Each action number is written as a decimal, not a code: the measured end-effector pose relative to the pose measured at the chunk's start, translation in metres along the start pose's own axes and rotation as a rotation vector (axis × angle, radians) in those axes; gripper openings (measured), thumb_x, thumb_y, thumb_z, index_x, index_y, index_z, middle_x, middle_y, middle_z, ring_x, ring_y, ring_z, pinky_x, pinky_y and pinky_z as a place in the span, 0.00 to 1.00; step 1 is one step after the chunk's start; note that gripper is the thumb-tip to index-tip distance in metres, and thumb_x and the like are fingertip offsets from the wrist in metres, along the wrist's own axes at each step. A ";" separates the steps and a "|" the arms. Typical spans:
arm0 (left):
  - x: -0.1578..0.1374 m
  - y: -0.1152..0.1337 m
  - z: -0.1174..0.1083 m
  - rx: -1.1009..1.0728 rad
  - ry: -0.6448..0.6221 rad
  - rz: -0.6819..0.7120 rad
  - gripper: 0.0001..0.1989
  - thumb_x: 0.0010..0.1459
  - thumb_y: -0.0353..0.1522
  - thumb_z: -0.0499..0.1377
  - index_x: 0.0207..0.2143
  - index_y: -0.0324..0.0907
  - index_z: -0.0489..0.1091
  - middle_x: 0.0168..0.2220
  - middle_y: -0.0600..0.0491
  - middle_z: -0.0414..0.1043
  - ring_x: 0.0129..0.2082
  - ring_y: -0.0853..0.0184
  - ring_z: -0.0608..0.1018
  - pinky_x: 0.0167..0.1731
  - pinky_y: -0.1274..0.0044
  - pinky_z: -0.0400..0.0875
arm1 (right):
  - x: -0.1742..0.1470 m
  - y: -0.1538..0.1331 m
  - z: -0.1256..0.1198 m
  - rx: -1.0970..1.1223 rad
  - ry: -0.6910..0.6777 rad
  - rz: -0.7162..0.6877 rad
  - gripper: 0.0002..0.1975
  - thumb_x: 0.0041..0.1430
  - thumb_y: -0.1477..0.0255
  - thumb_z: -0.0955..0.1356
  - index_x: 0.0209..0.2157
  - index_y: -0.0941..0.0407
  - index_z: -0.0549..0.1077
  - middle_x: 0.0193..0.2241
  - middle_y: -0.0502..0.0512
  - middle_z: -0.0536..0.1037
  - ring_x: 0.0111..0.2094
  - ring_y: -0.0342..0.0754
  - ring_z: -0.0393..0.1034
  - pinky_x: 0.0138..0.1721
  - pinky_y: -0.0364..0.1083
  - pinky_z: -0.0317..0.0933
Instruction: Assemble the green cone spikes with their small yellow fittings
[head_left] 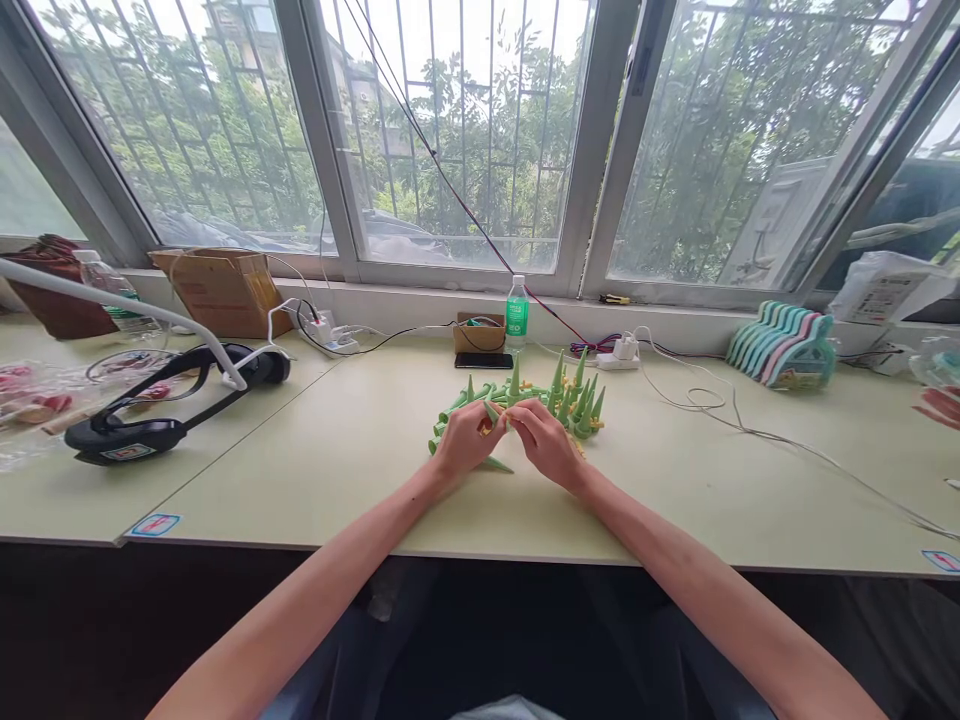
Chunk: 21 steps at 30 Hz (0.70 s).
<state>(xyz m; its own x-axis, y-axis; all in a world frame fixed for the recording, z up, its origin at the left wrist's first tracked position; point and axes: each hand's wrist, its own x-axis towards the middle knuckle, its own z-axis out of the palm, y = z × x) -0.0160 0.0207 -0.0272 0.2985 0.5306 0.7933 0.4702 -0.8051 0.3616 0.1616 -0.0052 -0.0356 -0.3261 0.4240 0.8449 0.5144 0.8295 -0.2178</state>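
Note:
My left hand (465,438) is closed around a slim green cone (491,410), whose tip points up and to the left. Against it, my right hand (546,438) pinches at the cone's lower end; whatever sits between those fingertips is too small to make out. Several green cones stand upright (581,405) beyond and right of my right hand, with small yellow pieces (598,425) at their bases. More green cones lie heaped (448,408) behind my left hand, partly hidden by it. One loose green cone (496,465) rests on the table just below my hands.
Along the back stand a green-labelled bottle (517,312), a small cardboard box (480,336) and a black phone (484,361). At left lies a black headset (142,435). Cables (739,425) and pastel hangers (784,345) are at right, where another person's hand (941,405) shows.

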 end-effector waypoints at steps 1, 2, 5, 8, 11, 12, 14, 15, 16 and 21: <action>0.000 0.000 0.000 -0.002 -0.001 -0.002 0.08 0.61 0.32 0.58 0.28 0.41 0.72 0.22 0.56 0.71 0.20 0.72 0.68 0.23 0.79 0.64 | 0.000 0.000 0.000 -0.008 0.001 0.002 0.10 0.71 0.74 0.59 0.46 0.53 0.71 0.41 0.58 0.74 0.39 0.47 0.72 0.40 0.47 0.70; 0.000 0.000 0.000 -0.006 -0.002 -0.004 0.08 0.61 0.32 0.58 0.28 0.41 0.72 0.23 0.56 0.71 0.20 0.72 0.68 0.23 0.79 0.64 | 0.000 0.000 0.000 -0.015 0.003 0.004 0.10 0.71 0.74 0.60 0.46 0.53 0.71 0.41 0.58 0.74 0.39 0.47 0.72 0.40 0.46 0.70; 0.000 -0.001 0.000 -0.023 -0.003 -0.020 0.08 0.60 0.32 0.59 0.28 0.41 0.71 0.23 0.56 0.73 0.19 0.73 0.69 0.24 0.80 0.65 | 0.000 0.000 0.000 -0.026 0.013 0.009 0.10 0.71 0.74 0.60 0.45 0.54 0.72 0.41 0.58 0.76 0.39 0.47 0.73 0.40 0.46 0.70; 0.000 -0.002 0.001 -0.033 0.001 -0.047 0.08 0.60 0.32 0.59 0.27 0.40 0.72 0.22 0.57 0.72 0.18 0.73 0.69 0.23 0.80 0.65 | 0.000 0.000 0.000 -0.025 0.028 0.018 0.09 0.71 0.74 0.61 0.45 0.54 0.72 0.41 0.58 0.77 0.39 0.47 0.74 0.40 0.45 0.70; 0.000 -0.002 0.001 -0.036 0.005 -0.088 0.10 0.60 0.34 0.59 0.26 0.40 0.72 0.20 0.57 0.71 0.17 0.74 0.68 0.22 0.81 0.65 | -0.001 0.000 0.001 -0.020 0.036 0.030 0.09 0.71 0.73 0.61 0.45 0.54 0.71 0.41 0.57 0.77 0.39 0.47 0.74 0.39 0.45 0.70; 0.000 -0.002 0.002 -0.036 0.004 -0.100 0.11 0.60 0.34 0.59 0.26 0.40 0.72 0.20 0.57 0.71 0.17 0.74 0.68 0.22 0.81 0.65 | -0.001 0.000 0.001 -0.020 0.037 0.034 0.09 0.71 0.73 0.61 0.46 0.53 0.71 0.41 0.57 0.77 0.39 0.47 0.74 0.39 0.45 0.69; -0.001 -0.001 0.002 -0.036 0.002 -0.115 0.12 0.60 0.35 0.59 0.26 0.40 0.72 0.19 0.57 0.71 0.17 0.74 0.69 0.22 0.81 0.65 | -0.002 0.000 0.001 -0.023 0.036 0.041 0.09 0.71 0.73 0.61 0.46 0.53 0.71 0.40 0.57 0.77 0.38 0.47 0.74 0.38 0.45 0.69; -0.001 -0.001 0.002 -0.036 0.002 -0.119 0.12 0.61 0.35 0.59 0.25 0.40 0.73 0.19 0.57 0.70 0.17 0.74 0.69 0.22 0.81 0.65 | -0.002 0.001 0.001 -0.024 0.036 0.043 0.09 0.71 0.72 0.61 0.46 0.53 0.71 0.40 0.57 0.77 0.38 0.47 0.74 0.38 0.45 0.69; -0.001 -0.001 0.002 -0.035 0.003 -0.122 0.13 0.61 0.36 0.58 0.25 0.40 0.72 0.18 0.57 0.70 0.16 0.74 0.68 0.21 0.81 0.65 | -0.002 0.001 0.001 -0.025 0.038 0.044 0.08 0.71 0.72 0.61 0.46 0.53 0.71 0.40 0.57 0.77 0.37 0.47 0.74 0.37 0.45 0.69; 0.000 0.001 0.001 -0.052 -0.002 -0.144 0.15 0.61 0.37 0.58 0.23 0.39 0.71 0.17 0.57 0.68 0.16 0.74 0.68 0.20 0.81 0.64 | -0.002 0.001 0.000 -0.034 0.046 0.049 0.08 0.71 0.72 0.61 0.46 0.54 0.71 0.38 0.57 0.78 0.35 0.46 0.73 0.35 0.44 0.68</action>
<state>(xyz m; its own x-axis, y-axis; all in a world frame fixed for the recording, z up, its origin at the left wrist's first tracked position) -0.0152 0.0198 -0.0274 0.2326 0.6423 0.7303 0.4643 -0.7331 0.4969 0.1624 -0.0049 -0.0376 -0.2633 0.4460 0.8554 0.5559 0.7948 -0.2433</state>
